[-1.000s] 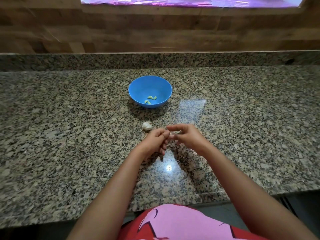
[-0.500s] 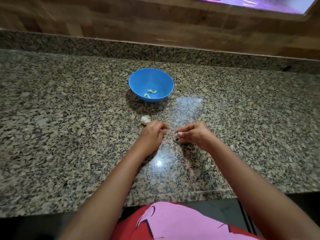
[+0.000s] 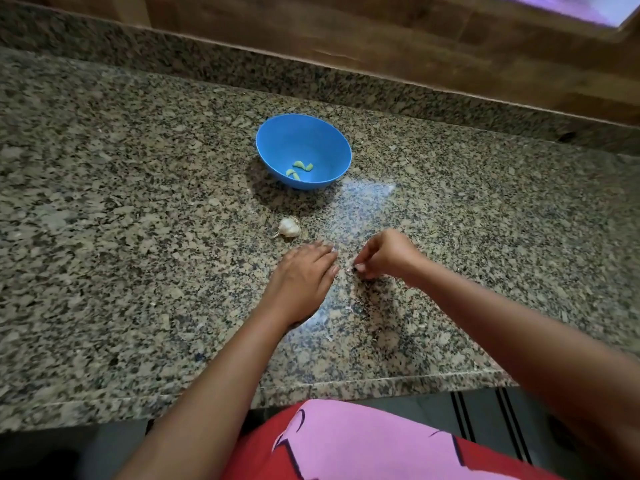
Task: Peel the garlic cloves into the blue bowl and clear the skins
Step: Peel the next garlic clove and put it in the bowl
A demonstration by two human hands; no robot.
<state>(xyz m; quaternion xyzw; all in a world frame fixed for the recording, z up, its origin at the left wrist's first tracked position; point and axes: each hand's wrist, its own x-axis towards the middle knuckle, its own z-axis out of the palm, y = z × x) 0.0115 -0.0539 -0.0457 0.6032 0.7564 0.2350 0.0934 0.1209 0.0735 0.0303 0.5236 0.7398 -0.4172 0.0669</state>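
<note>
A blue bowl [image 3: 329, 140] stands on the granite counter [image 3: 138, 237] and holds a few peeled garlic cloves [image 3: 300, 169]. A white garlic bulb [image 3: 289, 227] lies on the counter in front of the bowl. My left hand [image 3: 301, 278] rests flat on the counter, fingers straight, just right of the bulb and apart from it. My right hand [image 3: 386, 254] has curled fingers and pinches a small bit of garlic skin [image 3: 350, 269] at the counter surface. Thin skin scraps [image 3: 348, 308] lie scattered between and below my hands.
The counter's front edge [image 3: 346, 381] runs just below my forearms. A granite upstand [image 3: 381, 88] and wooden wall [image 3: 346, 26] close off the back.
My hands have come apart. The left hand has opened flat onto the counter, the right hand has dropped to the surface and pinches skin. The camera has tilted down and to the left.
</note>
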